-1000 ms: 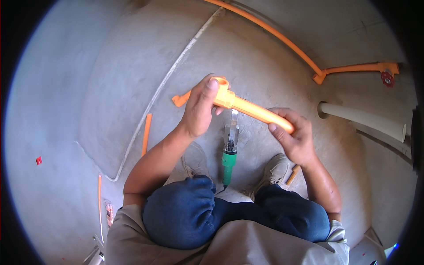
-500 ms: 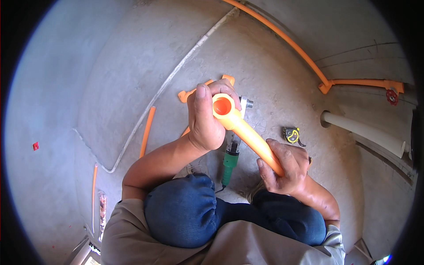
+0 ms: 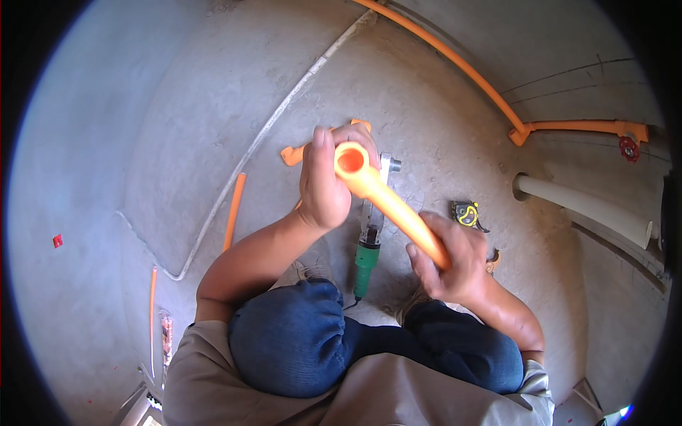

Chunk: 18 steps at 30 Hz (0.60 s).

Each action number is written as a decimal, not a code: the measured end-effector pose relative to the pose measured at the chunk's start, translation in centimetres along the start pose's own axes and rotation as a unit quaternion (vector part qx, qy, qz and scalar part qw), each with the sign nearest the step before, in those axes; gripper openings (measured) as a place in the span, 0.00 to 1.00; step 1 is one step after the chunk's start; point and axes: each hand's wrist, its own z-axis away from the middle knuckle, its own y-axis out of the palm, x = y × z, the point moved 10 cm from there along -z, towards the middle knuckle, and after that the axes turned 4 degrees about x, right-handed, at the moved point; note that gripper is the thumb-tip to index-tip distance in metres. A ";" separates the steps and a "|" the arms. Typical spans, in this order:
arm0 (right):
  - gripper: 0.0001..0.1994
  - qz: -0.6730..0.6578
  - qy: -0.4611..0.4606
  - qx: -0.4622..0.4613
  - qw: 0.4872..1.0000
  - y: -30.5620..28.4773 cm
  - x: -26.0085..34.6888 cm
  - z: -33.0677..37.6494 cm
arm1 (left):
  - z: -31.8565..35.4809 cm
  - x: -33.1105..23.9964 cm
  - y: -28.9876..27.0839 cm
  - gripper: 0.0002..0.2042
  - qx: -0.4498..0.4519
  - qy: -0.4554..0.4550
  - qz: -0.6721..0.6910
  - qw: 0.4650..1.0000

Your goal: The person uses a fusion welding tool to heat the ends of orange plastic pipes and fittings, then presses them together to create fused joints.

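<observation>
An orange plastic pipe [image 3: 399, 211] with a fitting [image 3: 352, 162] on its far end is held up in front of me at a slant. My left hand [image 3: 325, 179] is closed around the fitting, whose round open socket faces up toward me. Lower right, my right hand [image 3: 455, 257] grips the near end of the pipe. Beneath the pipe, a green-handled pipe welding tool [image 3: 366, 264] lies on the floor with its metal head pointing away. Behind my left hand lie orange pipe fittings [image 3: 292, 155], partly covered by the hand.
To the right lie a black-and-yellow tape measure [image 3: 466, 213] and an orange curved object [image 3: 494, 260]. Orange piping [image 3: 465, 67] follows the wall to a red valve handle [image 3: 629, 148]. Below it, a white pipe [image 3: 590, 206] sticks out. Another orange pipe length [image 3: 235, 211] lies left.
Both hands and the pipe have shifted slightly left, while the view has moved a little too. More of the orange curved object beside my right hand now shows.
</observation>
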 end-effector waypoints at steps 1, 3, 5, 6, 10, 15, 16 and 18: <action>0.19 -0.032 0.052 0.000 0.998 0.2 -1.2 -0.1 | -0.2 2.1 -0.9 0.39 -0.044 -0.066 0.008 0.997; 0.16 -0.173 0.214 -0.035 0.961 0.1 -4.8 1.3 | 0.1 5.3 -2.0 0.35 -0.097 -0.171 0.091 0.976; 0.13 -0.283 0.322 -0.067 0.901 0.1 -7.7 2.1 | 0.8 6.2 -1.9 0.32 -0.086 -0.212 0.099 0.968; 0.13 -0.318 0.345 -0.076 0.880 -0.4 -9.0 2.5 | 1.1 6.8 -1.3 0.30 -0.070 -0.249 0.112 0.960; 0.10 -0.419 0.372 -0.128 0.818 -0.8 -12.3 3.0 | 1.7 6.0 0.5 0.24 -0.027 -0.215 0.081 0.973; 0.09 -0.499 0.347 -0.117 0.785 -0.2 -12.4 3.0 | 2.9 5.9 1.3 0.24 -0.019 -0.209 0.052 0.976; 0.09 -0.501 0.347 -0.118 0.784 -0.2 -12.3 3.0 | 3.1 5.8 1.4 0.24 -0.014 -0.219 0.054 0.974; 0.09 -0.485 0.342 -0.123 0.795 -0.5 -12.2 3.1 | 3.1 5.4 2.0 0.22 -0.032 -0.220 0.060 0.973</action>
